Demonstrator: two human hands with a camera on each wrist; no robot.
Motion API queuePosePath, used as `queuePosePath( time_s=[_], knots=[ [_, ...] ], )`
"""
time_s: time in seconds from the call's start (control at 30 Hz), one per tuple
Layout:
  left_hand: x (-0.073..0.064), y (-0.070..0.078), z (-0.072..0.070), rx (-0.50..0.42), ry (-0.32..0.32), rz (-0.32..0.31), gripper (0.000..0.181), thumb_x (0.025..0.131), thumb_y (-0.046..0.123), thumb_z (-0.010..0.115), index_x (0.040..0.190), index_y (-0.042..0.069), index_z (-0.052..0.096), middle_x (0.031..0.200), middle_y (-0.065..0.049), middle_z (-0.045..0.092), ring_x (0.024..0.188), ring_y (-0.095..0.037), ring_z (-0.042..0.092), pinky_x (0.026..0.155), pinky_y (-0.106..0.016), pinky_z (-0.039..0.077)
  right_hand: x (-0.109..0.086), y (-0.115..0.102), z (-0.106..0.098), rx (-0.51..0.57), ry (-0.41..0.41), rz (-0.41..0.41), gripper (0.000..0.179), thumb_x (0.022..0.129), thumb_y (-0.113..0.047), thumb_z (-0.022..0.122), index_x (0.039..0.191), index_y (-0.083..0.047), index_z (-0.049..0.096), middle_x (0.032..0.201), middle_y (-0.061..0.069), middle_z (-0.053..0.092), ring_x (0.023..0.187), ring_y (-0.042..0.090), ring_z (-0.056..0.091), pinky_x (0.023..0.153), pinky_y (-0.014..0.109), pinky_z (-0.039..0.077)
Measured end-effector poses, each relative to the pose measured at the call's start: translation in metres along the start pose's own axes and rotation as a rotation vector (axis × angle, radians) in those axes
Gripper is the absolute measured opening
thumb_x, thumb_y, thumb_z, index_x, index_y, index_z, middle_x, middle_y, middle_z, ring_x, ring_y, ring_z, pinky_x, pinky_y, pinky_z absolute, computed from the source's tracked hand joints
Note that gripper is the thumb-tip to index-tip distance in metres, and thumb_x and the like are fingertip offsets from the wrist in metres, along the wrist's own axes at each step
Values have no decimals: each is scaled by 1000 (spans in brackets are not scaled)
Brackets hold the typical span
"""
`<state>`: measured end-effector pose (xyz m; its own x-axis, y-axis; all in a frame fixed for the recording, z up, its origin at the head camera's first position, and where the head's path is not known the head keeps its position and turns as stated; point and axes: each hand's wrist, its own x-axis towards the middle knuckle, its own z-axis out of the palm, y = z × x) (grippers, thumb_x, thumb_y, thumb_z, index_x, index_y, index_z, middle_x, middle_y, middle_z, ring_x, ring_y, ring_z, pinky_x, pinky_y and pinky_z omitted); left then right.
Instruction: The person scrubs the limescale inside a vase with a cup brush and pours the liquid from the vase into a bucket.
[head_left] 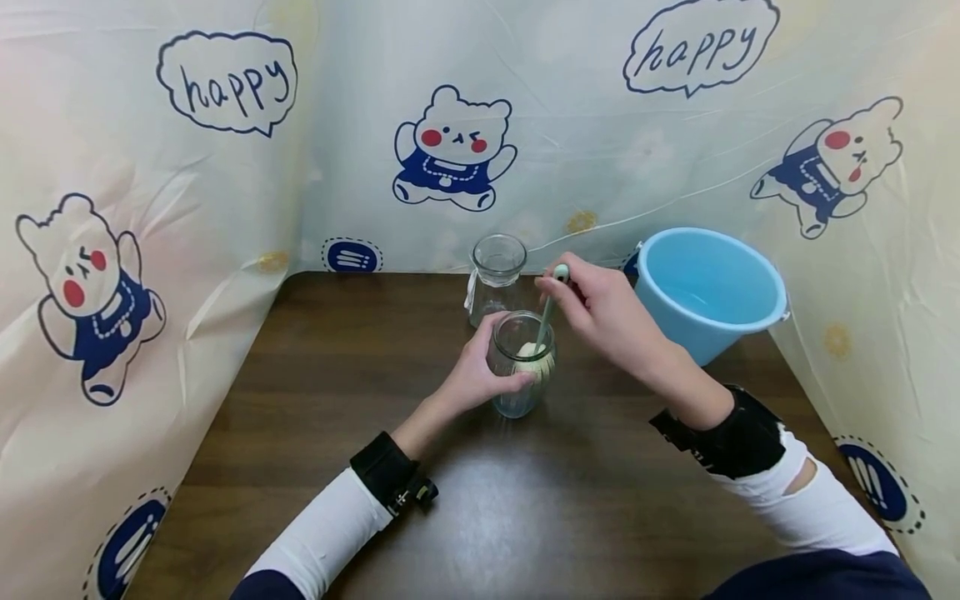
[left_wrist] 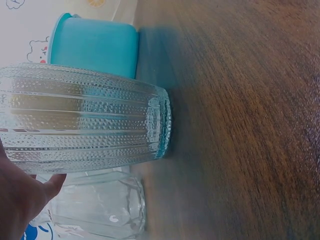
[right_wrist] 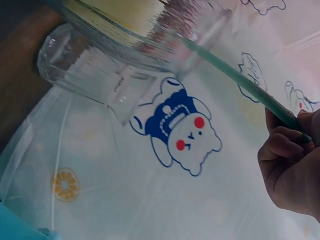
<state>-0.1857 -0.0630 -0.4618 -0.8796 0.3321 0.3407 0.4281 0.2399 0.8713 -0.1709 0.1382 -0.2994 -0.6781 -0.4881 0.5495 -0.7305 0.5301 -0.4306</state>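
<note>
A ribbed clear glass jar [head_left: 517, 404] stands about upright in my left hand [head_left: 483, 371], which grips its side with the thumb across the front. In the left wrist view the textured glass [left_wrist: 120, 120] fills much of the frame, with a yellowish shape inside. That shape is the pale sponge head of a bottle brush [head_left: 546, 321], inside the jar. Its green handle [right_wrist: 245, 82] slants up out of the mouth. My right hand [head_left: 603, 308] pinches the top of the handle above the jar. Whether the jar's base touches the table cannot be told.
Just behind the held jar stands a second clear glass jar [head_left: 498, 258] with a white tag at its neck. A light blue bucket [head_left: 705, 317] is at the back right. Patterned sheeting [head_left: 570, 108] rises around the brown wooden table [head_left: 337, 358].
</note>
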Motion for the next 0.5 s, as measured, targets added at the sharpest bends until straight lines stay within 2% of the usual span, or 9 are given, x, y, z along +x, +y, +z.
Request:
queuePosePath(
  time_s=[0.2,0.37,0.5],
  knots=[
    [1,1,-1,-3,13,24,87,67,30,86,140,16,39,130,-6,57,115,-15,53,98,-42,46,3,-1,-6,14,63,-35,13,97,-17,58,96,-5,62,83,3,66,59,9,41,54,26,39],
    [1,1,-1,0,11,14,87,68,29,85,140,15,39,129,-8,57,114,-21,54,96,-45,46,-2,7,8,39,20,-28,11,97,-17,59,96,-5,61,81,4,63,60,9,42,55,26,42],
    [0,-1,-1,-3,0,0,87,68,30,84,141,16,38,131,-13,56,113,-22,55,96,-44,47,-3,9,11,17,11,-14,14,98,-20,57,96,-7,61,78,3,61,58,9,40,53,26,40]
  ],
)
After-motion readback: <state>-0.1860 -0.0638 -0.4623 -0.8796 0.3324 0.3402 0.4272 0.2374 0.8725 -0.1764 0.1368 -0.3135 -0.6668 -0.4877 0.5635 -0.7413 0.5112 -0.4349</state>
